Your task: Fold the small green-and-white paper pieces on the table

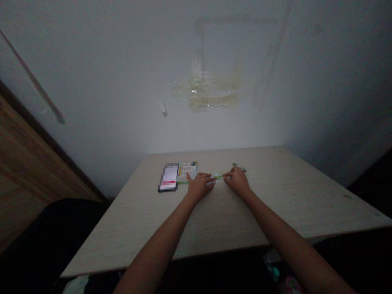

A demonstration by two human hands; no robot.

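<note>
Two hands meet at a small printed paper strip on the table

The left hand and right hand rest near the middle of a pale wood-grain table, a short gap between them. In that gap lies a narrow green-and-white printed paper strip, low against the tabletop, reaching from one set of fingertips to the other.

The right hand's thumb and forefinger are drawn together at the strip's right end, pinching it. The left hand has its fingers slightly bent and reaching over the strip's left end, its thumb spread away from them toward a printed leaflet; whether it grips the strip or only presses on it, I cannot tell.

The leaflet, green-edged with rows of small printed blocks, lies flat just left of the left hand. Beside it on its left is a dark-edged phone, its light screen blurred into squares with a red band low down. Just beyond the right hand lies a small folded paper piece, green and white with a dark edge.

Behind the table stands a grey-white wall bearing a patch of shiny, yellowed clear tape. A brown wooden panel slants at far left.
</note>
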